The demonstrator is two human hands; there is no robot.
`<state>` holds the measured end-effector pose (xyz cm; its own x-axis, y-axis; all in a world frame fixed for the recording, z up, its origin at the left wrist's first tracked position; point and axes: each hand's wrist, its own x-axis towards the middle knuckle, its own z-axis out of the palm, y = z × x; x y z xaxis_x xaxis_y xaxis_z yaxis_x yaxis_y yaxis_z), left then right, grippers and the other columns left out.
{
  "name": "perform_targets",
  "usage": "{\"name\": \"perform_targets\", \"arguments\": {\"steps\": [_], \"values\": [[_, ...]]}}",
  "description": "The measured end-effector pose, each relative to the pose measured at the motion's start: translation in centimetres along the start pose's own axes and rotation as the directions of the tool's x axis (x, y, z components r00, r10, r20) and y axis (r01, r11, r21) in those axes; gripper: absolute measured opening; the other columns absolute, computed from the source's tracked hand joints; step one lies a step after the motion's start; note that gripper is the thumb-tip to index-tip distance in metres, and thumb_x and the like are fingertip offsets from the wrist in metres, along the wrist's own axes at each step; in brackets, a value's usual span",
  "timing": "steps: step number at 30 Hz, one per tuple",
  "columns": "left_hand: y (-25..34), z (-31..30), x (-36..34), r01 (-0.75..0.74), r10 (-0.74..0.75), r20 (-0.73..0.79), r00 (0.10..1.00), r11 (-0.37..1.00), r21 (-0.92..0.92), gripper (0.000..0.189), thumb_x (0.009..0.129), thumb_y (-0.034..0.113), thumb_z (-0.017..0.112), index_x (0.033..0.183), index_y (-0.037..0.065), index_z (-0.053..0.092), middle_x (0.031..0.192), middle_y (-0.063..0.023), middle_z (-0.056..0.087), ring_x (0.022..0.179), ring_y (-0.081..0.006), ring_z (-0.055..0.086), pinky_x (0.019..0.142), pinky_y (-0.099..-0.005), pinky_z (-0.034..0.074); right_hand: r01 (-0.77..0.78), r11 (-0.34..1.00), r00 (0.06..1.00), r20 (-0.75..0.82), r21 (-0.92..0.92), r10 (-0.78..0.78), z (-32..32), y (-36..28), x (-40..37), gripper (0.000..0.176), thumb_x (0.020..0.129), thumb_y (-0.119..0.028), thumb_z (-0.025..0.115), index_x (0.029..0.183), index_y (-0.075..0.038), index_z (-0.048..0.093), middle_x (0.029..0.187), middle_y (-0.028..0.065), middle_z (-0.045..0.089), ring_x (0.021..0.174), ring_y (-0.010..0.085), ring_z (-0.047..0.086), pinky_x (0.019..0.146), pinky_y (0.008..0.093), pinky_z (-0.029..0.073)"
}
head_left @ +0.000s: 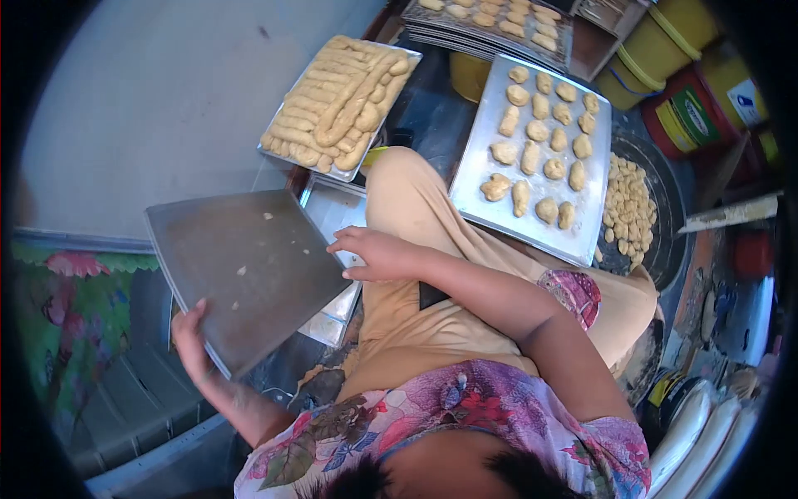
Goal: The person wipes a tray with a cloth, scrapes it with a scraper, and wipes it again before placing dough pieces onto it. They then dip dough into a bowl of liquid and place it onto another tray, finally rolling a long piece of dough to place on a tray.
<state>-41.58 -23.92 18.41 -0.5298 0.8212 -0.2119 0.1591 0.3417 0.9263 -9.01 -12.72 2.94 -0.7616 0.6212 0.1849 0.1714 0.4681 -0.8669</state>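
Observation:
A dark metal baking tray (249, 266), with a few small crumbs on it, is held tilted at my left. My left hand (189, 333) is closed on its near left edge, thumb on the upper side. My right hand (378, 254) is at the tray's right edge, thumb and forefinger apart over the rim; its other fingers are partly hidden. Below the tray lies another shiny metal tray (331, 326), mostly covered. Beyond my knee, a tray of long dough ropes (332, 104) rests at an angle. To the right, rows of dough pieces (540, 133) sit on a silver tray (470, 195).
A large round dark pan (669, 224) holds many small dough pieces (625, 204). Stacked trays (499, 37) with shaped dough stand at the back. Yellow buckets (657, 54) and a red bucket (686, 121) are back right. A large pale board (150, 108) spans the upper left.

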Motion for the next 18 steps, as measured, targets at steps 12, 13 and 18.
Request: {"name": "perform_targets", "arguments": {"steps": [12, 13, 18], "values": [[11.9, 5.1, -13.2, -0.814, 0.992, -0.107, 0.062, 0.112, 0.569, 0.034, 0.088, 0.030, 0.057, 0.113, 0.008, 0.058, 0.112, -0.0113, 0.055, 0.113, -0.0269, 0.054, 0.096, -0.0423, 0.047, 0.008, 0.804, 0.959, -0.233, 0.595, 0.163, -10.3, -5.0, -1.5, 0.061, 0.088, -0.033, 0.065, 0.135, -0.001, 0.042, 0.129, 0.0137, 0.049, 0.114, 0.0209, 0.050, 0.095, 0.0340, 0.043], [12.5, 3.8, -12.3, -0.827, 0.995, -0.067, 0.077, 0.101, 0.554, 0.032, 0.088, 0.028, 0.057, 0.113, 0.008, 0.059, 0.113, -0.0117, 0.055, 0.112, -0.0265, 0.055, 0.096, -0.0416, 0.048, 0.037, 0.764, 0.951, -0.256, 0.644, 0.170, -11.5, -5.8, -2.1, 0.063, 0.087, -0.034, 0.065, 0.135, -0.001, 0.041, 0.128, 0.0136, 0.049, 0.113, 0.0206, 0.051, 0.094, 0.0341, 0.043], [19.6, 6.3, -7.3, -0.865, 0.883, -0.153, 0.444, 0.467, 0.185, 0.027, 0.087, 0.014, 0.056, 0.107, 0.000, 0.067, 0.120, -0.0143, 0.057, 0.110, -0.0213, 0.055, 0.095, -0.0320, 0.042, 0.309, 0.597, 0.864, -0.481, 0.741, 0.150, -18.3, -9.7, -5.2, 0.074, 0.085, -0.040, 0.067, 0.137, 0.001, 0.035, 0.122, 0.0154, 0.047, 0.110, 0.0221, 0.053, 0.089, 0.0368, 0.047]]}}
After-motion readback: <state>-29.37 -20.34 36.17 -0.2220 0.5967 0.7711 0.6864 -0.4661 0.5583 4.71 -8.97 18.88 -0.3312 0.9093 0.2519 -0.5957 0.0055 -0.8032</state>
